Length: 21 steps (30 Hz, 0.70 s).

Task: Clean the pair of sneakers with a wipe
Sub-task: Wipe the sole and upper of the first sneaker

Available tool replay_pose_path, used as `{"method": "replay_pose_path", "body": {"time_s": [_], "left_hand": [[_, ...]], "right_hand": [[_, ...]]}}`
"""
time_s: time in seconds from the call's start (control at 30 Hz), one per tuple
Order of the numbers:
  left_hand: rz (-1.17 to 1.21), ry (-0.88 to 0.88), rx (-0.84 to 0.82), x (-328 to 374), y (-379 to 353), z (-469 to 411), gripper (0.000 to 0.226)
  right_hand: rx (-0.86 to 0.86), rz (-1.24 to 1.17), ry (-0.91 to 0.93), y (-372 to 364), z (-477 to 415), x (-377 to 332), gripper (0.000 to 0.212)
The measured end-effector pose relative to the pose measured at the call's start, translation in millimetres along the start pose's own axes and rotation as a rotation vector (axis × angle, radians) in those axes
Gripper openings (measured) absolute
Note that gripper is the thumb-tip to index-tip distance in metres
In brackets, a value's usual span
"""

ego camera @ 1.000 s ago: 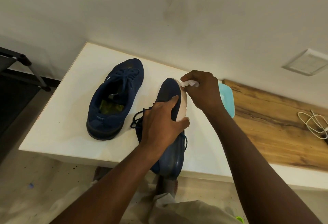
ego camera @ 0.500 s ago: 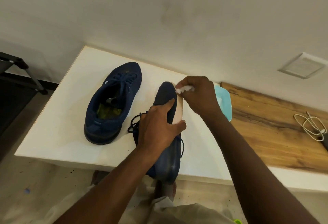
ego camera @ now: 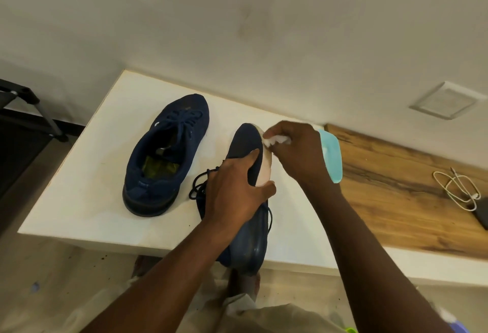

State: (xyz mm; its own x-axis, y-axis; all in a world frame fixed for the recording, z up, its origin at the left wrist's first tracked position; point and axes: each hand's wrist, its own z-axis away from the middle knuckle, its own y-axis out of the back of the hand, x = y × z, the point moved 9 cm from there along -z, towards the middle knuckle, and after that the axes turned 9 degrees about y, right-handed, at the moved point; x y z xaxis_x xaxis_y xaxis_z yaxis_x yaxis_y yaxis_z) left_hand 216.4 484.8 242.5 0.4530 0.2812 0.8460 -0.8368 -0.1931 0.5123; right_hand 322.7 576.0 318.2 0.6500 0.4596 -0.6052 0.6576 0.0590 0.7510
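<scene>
free: white table [ego camera: 79, 190] left edge | obstacles: standing sneaker [ego camera: 169, 163] — teal pack [ego camera: 333, 158]

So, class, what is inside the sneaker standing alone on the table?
Inside the sneaker a yellow-green patch shows at the heel end. The toe end is covered by the laces.

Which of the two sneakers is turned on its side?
The right sneaker, which the left hand holds, pale sole toward the wipe; the left sneaker stands flat on the table.
</scene>
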Motion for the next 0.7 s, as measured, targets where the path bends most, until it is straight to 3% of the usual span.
{"method": "replay_pose_path", "body": {"time_s": [0.13, 0.37, 0.5, 0.6, 0.7], "left_hand": [[-0.006, -0.011, 0.014, 2.3, -0.9, -0.2, 0.083], [-0.011, 0.01, 0.013, -0.3, 2.8, 0.3, 0.082], [0.016, 0.013, 0.003, -1.9, 1.1, -0.9, 0.082], [0.004, 0.008, 0.004, -1.1, -2.5, -1.6, 0.084], [-0.008, 0.004, 0.015, 0.0, -1.5, 0.7, 0.083]], "right_hand": [[0.049, 0.027, -0.014, 8.4, 43.0, 0.4, 0.024], [0.016, -0.099, -0.1, -3.9, -23.5, 12.8, 0.021], [0.021, -0.096, -0.041, -1.6, 17.3, 1.2, 0.019], [0.06, -0.084, -0.022, 4.9, 45.2, -5.1, 0.027], [0.07, -0.061, -0.062, 4.7, 15.8, 5.4, 0.029]]}}
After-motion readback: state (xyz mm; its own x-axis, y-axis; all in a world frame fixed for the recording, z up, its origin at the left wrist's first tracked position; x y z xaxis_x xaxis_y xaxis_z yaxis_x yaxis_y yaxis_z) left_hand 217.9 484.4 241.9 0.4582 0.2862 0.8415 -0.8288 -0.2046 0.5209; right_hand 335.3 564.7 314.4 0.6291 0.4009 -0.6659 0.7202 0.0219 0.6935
